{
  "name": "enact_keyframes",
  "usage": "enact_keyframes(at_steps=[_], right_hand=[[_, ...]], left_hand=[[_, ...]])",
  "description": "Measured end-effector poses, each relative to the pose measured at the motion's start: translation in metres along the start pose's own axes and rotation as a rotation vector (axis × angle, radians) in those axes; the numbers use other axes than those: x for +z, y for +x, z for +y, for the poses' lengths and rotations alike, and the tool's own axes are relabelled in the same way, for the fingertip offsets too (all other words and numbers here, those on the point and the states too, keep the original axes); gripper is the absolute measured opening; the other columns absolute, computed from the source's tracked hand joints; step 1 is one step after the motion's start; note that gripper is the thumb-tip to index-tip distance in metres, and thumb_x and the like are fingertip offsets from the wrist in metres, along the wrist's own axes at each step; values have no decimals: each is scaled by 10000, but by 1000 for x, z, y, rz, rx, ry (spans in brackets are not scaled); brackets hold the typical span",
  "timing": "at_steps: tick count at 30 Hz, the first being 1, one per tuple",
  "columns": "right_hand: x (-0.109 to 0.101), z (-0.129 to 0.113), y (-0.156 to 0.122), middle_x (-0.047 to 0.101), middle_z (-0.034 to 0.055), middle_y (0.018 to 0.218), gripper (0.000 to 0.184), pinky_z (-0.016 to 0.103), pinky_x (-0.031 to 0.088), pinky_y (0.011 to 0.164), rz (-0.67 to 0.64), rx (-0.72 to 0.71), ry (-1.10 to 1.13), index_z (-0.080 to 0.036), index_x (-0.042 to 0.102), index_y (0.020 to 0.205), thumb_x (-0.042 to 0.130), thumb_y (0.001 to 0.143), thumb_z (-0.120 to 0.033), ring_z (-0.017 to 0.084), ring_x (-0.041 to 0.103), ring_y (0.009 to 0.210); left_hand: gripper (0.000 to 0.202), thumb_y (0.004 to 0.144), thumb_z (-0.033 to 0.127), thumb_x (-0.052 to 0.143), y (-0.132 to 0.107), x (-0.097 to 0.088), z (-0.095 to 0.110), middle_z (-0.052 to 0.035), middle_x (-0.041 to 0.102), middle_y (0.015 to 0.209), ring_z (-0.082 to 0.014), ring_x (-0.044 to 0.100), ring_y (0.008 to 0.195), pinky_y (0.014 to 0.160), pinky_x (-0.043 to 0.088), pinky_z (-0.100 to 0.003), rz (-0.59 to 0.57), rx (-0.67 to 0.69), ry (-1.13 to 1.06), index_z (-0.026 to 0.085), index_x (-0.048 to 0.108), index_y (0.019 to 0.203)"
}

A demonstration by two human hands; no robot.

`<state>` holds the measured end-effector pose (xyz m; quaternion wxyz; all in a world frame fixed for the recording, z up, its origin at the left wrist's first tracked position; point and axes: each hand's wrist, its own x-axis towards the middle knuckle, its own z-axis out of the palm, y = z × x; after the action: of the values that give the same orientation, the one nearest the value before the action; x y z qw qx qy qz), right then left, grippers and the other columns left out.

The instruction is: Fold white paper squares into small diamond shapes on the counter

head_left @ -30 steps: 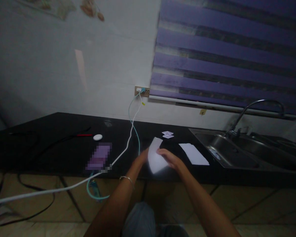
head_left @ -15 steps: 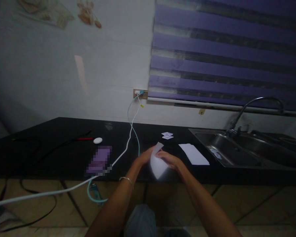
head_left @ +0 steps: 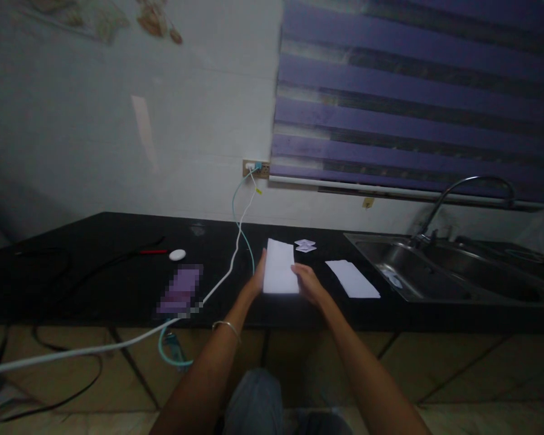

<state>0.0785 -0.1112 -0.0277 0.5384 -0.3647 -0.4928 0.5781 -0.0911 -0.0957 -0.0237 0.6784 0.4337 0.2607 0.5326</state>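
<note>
Grasping a white paper point(head_left: 281, 267) from both sides: taken at its 9 o'clock edge in the grip of the left hand point(head_left: 257, 278), at its 3 o'clock edge in that of the right hand point(head_left: 310, 283), with the right thumb point(head_left: 295, 267) laid over the face. Held out over the worktop point(head_left: 335, 314), near its front edge; cannot tell whether touching it. Wearing a thin pale bracelet point(head_left: 228, 324) on the left wrist. Flanked just beyond the 2 o'clock corner by a small folded piece point(head_left: 305, 246), and at 3 o'clock by a second paper point(head_left: 352, 279) lying flat on the worktop. Farther along at 3 o'clock, a steel sink point(head_left: 428, 272). Toward 9 o'clock, well apart, a white round object point(head_left: 177, 255), with a blurred purple rectangle point(head_left: 181, 289) near its 6 o'clock side. Up at 11 o'clock, a wall socket point(head_left: 263, 171) with a white cable point(head_left: 95, 348).
</note>
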Motion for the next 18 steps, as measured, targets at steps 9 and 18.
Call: enact_keyframes(at_steps=[9, 18], right_hand=[[-2, -4, -1, 669, 1, 741, 311, 251, 437, 541, 15, -138, -8, -196, 654, 966, 716, 684, -311, 123, 553, 542], [-14, 2, 4, 724, 49, 840, 315, 315, 464, 696, 54, -173, -41, -164, 727, 948, 733, 644, -244, 184, 625, 693]], left_hand=[[595, 676, 410, 746, -10, -3, 6, -102, 707, 907, -163, 631, 645, 577, 468, -244, -29, 120, 197, 74, 592, 1142], [714, 786, 717, 445, 2, -7, 2, -98, 691, 785, -162, 608, 655, 542, 404, -226, 52, 32, 302, 88, 662, 1045]])
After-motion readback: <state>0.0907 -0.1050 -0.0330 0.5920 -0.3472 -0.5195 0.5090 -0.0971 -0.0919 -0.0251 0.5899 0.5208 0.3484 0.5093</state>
